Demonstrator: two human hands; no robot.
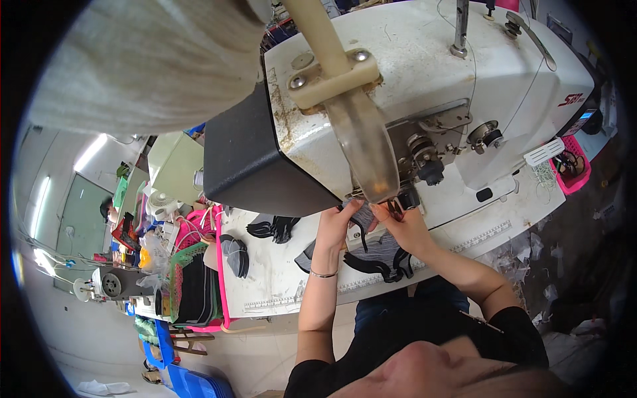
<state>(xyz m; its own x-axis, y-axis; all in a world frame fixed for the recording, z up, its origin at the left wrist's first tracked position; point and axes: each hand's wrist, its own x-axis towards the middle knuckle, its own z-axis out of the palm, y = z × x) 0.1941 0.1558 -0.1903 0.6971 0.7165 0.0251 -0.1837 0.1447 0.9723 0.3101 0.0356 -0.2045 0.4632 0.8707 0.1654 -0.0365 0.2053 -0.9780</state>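
Note:
A large white sewing machine [424,79] stands in front of me, with a clear tube [365,149] running down by its needle area. Under the head, my left hand [337,224] pinches a grey fabric piece [362,220] with dark edging. My right hand [403,229] is closed at the right side of that piece, around what look like dark-tipped thread snips [395,211]. Its fingertips are close to the cloth. The needle and presser foot are hidden. More grey and black cut pieces [378,266] hang at the table's front edge, just below my hands.
Stacked grey pieces [235,256] and black pieces [273,229] lie on the white table [265,282] at left. A green basket [178,285] of dark pieces stands beyond its pink edging. A pink basket [574,166] sits at right; scraps litter the floor there. Pale fabric covers the upper left.

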